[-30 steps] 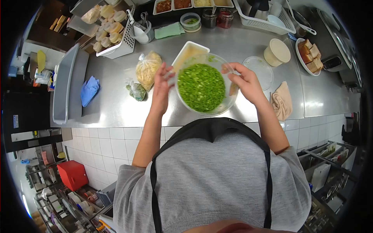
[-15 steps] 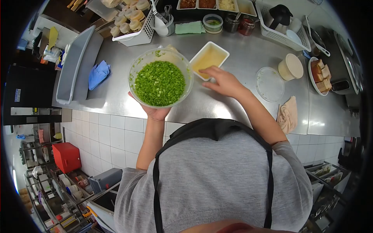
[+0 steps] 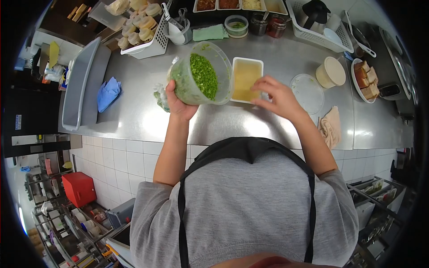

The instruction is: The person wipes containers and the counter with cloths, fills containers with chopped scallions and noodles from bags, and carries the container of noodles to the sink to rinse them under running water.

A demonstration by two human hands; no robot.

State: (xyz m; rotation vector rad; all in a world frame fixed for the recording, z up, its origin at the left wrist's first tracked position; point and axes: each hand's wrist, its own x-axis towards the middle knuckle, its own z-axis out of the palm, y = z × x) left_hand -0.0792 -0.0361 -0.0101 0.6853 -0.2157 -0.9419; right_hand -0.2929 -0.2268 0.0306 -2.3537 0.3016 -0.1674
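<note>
left hand [image 3: 181, 105]: clamped on the clear tub [image 3: 182, 85], thumb up against its wall; remaining fingers mostly hidden by the tub.
clear tub: held above the steel counter [image 3: 214, 127], tipped on its side, mouth facing the white tray.
chopped greens [image 3: 204, 76]: packed inside the tub, loose bits stuck to its upper inner wall.
white tray [image 3: 248, 71]: rectangular, yellowish inside, on the counter just beside the tub's rim.
right hand [image 3: 279, 99]: fingers curved and apart, fingertips at the tray's right edge; contact with it, cannot tell.
right of tray: clear round lid [image 3: 307, 93] flat on the counter, cream tub [image 3: 330, 72] near it, beige cloth [image 3: 330, 127] close to the counter's front edge.
left of tub: knotted plastic bag [image 3: 161, 99], partly covered; blue cloth [image 3: 108, 94] farther off, crumpled.
</note>
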